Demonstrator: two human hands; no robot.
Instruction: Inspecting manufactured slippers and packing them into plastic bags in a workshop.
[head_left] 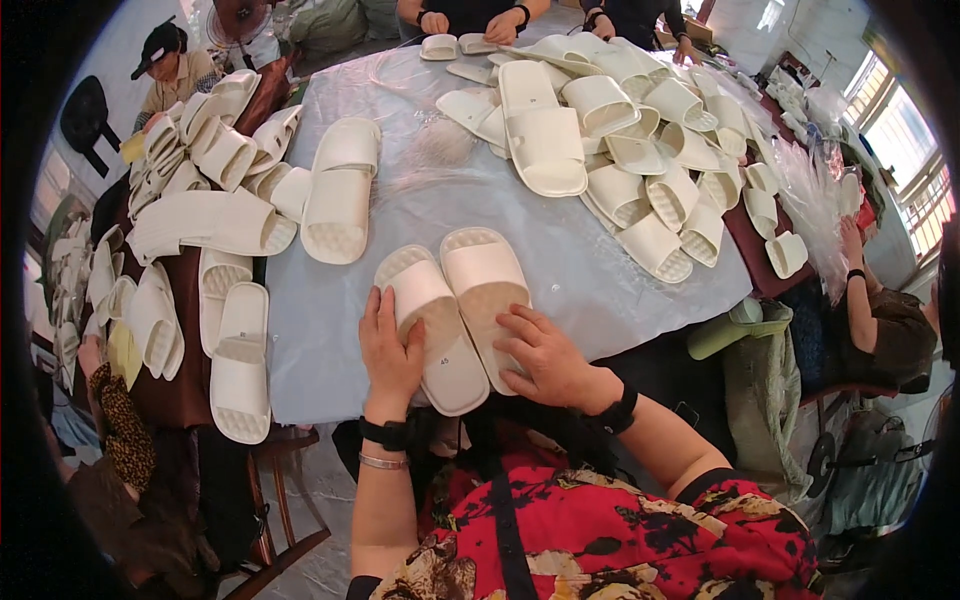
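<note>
Two cream slide slippers lie side by side on the table before me, their toes pointing away. At the outer edge of the left slipper (449, 372), my left hand (392, 345) is closed, with the thumb over the footbed and the fingers along the side of the strap. My right hand (550, 358) grips the outer edge of the right slipper (482, 262), its fingers bent over the footbed behind the strap. The inner edges of the two slippers touch. A further pair of slippers (341, 190) lies just beyond my left hand, partly overlapping.
A big heap of slippers (640, 130) covers the table's far right. More are piled on a dark red surface (185, 390) at left. Clear plastic film covers the table (320, 340). Across it, a person's hands (470, 25) handle slippers. Other people sit left and right.
</note>
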